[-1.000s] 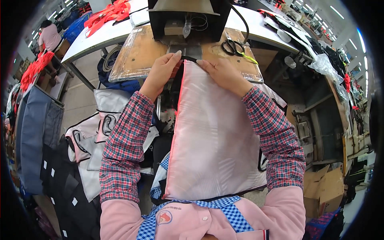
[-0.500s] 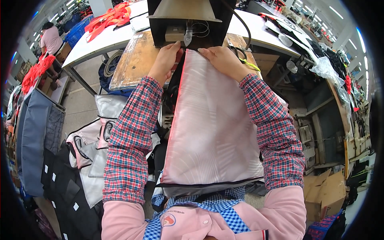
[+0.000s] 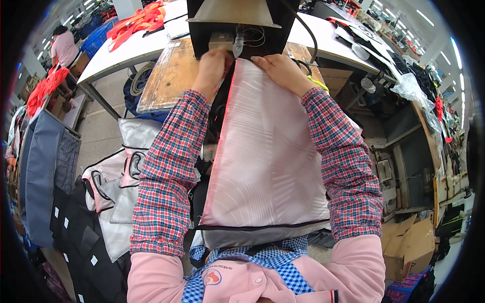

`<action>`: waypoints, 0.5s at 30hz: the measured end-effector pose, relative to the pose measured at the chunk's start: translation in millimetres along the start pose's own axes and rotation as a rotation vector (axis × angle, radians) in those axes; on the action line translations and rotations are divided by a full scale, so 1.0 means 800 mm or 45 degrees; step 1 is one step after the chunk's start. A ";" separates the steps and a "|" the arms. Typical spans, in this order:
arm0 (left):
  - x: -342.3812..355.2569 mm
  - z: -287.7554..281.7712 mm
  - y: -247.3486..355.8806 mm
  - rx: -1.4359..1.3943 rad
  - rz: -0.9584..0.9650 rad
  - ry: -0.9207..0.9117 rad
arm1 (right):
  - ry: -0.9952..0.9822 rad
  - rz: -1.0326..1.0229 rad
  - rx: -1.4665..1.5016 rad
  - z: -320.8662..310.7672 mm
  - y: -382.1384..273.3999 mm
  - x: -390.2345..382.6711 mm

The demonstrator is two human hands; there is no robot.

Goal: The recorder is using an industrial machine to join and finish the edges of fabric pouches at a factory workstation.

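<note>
A long pale pink and grey fabric panel (image 3: 270,156), with red edging on its left side and a dark band along its near end, stretches from a black machine (image 3: 202,22) back toward my body. My right hand (image 3: 285,74) is closed on its far right corner, thumb on top and the fingers partly hidden. Just left of the far left corner is my left hand (image 3: 213,70), smeared by motion, so its grip is unclear. Between my hands, above the panel's far edge, hangs the machine's metal tip (image 3: 238,46).
A worn wooden board (image 3: 169,76) flanks the machine, with white tables (image 3: 328,38) on both sides. Red straps (image 3: 136,25) lie at the far left. White and black fabric pieces (image 3: 118,187) are piled left of my arm. A cardboard box (image 3: 409,247) stands lower right.
My left hand has lifted a little off the panel's far left corner, its fingers curling and blurring. The panel has slid slightly away from me and left. My right hand has hardly moved.
</note>
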State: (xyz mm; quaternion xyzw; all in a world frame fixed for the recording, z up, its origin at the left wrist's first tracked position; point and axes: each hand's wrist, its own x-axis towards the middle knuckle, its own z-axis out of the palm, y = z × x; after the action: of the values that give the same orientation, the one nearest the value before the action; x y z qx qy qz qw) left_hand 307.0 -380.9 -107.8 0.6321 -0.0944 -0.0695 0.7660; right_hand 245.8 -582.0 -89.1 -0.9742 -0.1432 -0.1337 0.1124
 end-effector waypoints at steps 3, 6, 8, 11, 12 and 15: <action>0.007 -0.060 0.027 -0.146 0.150 0.209 | 0.038 -0.152 -0.168 -0.010 -0.007 -0.009; -0.031 -0.076 0.030 0.685 0.476 -0.025 | -0.201 -0.075 -0.138 -0.015 0.021 -0.035; -0.118 -0.076 0.018 1.467 0.914 -0.258 | -0.408 -0.041 -0.190 -0.017 -0.007 -0.058; -0.264 -0.058 -0.003 2.038 1.240 -0.888 | -0.661 -0.033 -0.102 0.056 0.013 -0.088; -0.301 -0.057 -0.017 1.813 1.448 -1.102 | -0.712 -0.073 0.041 0.084 0.023 -0.095; -0.372 -0.067 -0.041 1.360 1.549 -1.632 | -0.697 0.174 0.274 0.098 -0.053 -0.122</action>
State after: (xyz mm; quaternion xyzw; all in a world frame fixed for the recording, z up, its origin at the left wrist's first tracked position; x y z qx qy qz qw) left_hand 30.8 -268.5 -166.5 0.5796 -0.8071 0.0568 0.0969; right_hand 160.0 -546.4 -183.4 -0.9638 -0.1155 0.1579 0.1811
